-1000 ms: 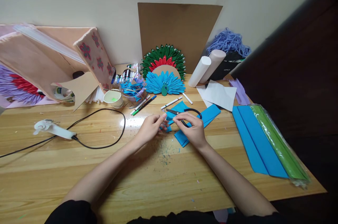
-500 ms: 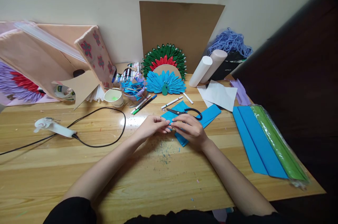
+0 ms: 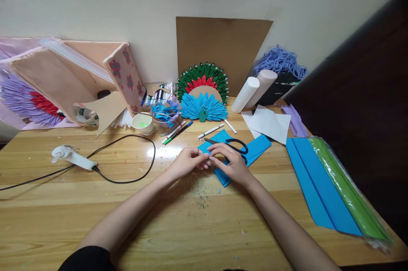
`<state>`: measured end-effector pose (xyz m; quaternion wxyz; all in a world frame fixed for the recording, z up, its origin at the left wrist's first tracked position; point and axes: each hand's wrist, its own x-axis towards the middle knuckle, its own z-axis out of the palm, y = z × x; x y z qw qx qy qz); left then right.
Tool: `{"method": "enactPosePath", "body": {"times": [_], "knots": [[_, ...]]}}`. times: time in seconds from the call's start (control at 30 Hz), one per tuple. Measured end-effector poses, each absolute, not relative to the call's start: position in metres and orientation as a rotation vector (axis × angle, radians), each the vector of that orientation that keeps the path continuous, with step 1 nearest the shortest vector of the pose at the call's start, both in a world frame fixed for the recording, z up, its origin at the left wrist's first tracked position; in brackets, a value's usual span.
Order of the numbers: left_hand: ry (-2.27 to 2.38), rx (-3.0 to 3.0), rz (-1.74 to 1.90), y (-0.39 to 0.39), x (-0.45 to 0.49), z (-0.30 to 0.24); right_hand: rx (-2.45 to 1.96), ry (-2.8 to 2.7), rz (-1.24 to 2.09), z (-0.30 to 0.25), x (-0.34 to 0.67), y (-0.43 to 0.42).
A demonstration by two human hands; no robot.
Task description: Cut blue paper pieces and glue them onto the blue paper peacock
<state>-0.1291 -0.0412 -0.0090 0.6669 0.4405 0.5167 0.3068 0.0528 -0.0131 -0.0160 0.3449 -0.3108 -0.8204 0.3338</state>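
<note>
1. Head view: scissors (image 3: 228,140) are lying on folded blue paper (image 3: 259,146), which is sticking out behind and right of them
2. Left hand (image 3: 193,161) is sitting just near-side left of scissors, fingers bending inward; can't tell if they're gripping anything
3. Right hand (image 3: 232,164) is sitting just near-side of scissors, partly covering handles, fingers curling by left fingertips; grip: can't tell
4. Blue feathered craft (image 3: 204,108) is standing behind scissors

Muted light, tabletop (image 3: 164,152) glare, stretched edges, right side perhaps blurred
</note>
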Motion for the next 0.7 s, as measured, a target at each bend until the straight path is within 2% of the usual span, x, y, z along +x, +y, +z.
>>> {"method": "enactPosePath", "body": {"times": [0.27,0.5,0.7], "knots": [[1.454,1.407,0.8,-0.05,-0.128,-0.028,-0.942,-1.984,1.204,-0.024,0.048,-0.011],[1.455,1.54,0.905,-0.052,-0.132,-0.02,-0.988,-1.763,1.551,-0.034,0.043,-0.011],[1.449,1.577,0.862,-0.051,-0.134,-0.007,-0.992,-1.683,1.596,-0.034,0.038,-0.014]]}}
